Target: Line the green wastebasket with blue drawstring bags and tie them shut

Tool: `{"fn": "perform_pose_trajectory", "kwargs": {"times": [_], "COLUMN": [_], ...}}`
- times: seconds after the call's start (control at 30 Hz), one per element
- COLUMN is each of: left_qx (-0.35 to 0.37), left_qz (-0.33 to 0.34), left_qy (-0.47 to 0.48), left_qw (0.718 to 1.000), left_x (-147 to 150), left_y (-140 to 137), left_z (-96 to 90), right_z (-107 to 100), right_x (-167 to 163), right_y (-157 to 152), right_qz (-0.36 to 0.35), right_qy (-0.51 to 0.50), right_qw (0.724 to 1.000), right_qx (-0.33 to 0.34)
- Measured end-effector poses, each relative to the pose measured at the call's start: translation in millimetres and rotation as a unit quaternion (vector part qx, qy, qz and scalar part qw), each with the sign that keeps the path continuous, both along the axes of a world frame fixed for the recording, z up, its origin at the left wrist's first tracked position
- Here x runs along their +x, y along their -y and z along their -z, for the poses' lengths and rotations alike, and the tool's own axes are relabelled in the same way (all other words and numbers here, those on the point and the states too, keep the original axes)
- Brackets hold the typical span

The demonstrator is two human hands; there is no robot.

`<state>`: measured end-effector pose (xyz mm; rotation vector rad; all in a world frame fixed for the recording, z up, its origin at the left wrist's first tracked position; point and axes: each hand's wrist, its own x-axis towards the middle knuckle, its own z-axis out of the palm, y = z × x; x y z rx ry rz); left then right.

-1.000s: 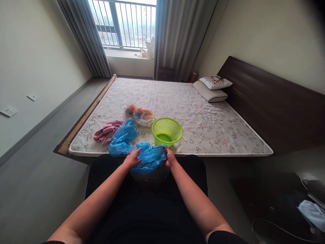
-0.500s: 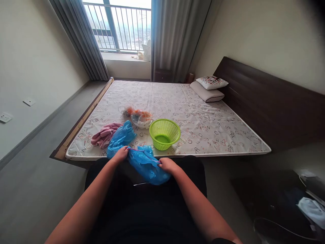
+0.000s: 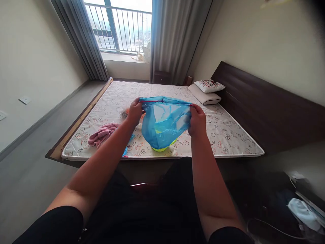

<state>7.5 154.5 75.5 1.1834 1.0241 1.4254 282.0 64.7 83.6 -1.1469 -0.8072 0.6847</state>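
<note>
A thin blue plastic bag [image 3: 165,125] with a red drawstring along its rim is stretched wide between my two hands, above the mattress. My left hand [image 3: 135,112] grips the rim at one side. At the opposite side my right hand [image 3: 198,118] pinches the rim. Behind and below the bag stands a green plastic basket [image 3: 162,149], mostly covered by it; only its lower part shows directly. A pink towel [image 3: 101,135] lies crumpled near my left forearm. More blue plastic [image 3: 125,152] peeks out under that arm, mostly hidden.
The mattress [image 3: 223,142] lies on a wooden bed frame with a dark headboard [image 3: 266,95]. Two stacked pillows [image 3: 208,89] rest at its right. An orange-and-clear plastic bag [image 3: 125,112] is partly hidden behind my left hand. A white bag [image 3: 304,211] lies at the lower right.
Both hands have risen from my lap and moved forward over the mattress with the blue bag. Its mouth is now spread wide, and the bag covers most of the green basket.
</note>
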Motion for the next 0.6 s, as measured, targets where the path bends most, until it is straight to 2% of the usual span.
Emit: {"fn": "perform_pose_trajectory", "kwargs": {"times": [0.07, 0.17, 0.27, 0.37, 0.5, 0.6], "left_qx": [0.005, -0.014, -0.042, -0.072, -0.113, -0.138], "left_qz": [-0.025, -0.095, -0.125, -0.131, -0.111, -0.063], "left_qy": [-0.012, -0.082, -0.133, -0.152, -0.166, -0.156], "left_qw": [1.0, 0.992, 0.982, 0.977, 0.973, 0.976], "left_x": [18, 42, 57, 58, 44, 35], "left_y": [7, 14, 14, 11, 4, -6], "left_z": [8.2, 35.0, 65.7, 91.4, 113.1, 116.7], "right_z": [14, 51, 90, 119, 137, 134], "right_x": [2, -5, -16, -19, -9, -1], "right_y": [0, 0, 1, 3, 5, 3], "right_qz": [0.033, 0.06, 0.04, 0.045, 0.081, 0.053], "right_qy": [-0.021, -0.052, -0.096, -0.124, -0.165, -0.214], "right_qw": [0.999, 0.997, 0.993, 0.987, 0.976, 0.969], "right_qx": [0.007, 0.006, -0.055, -0.093, -0.115, -0.113]}}
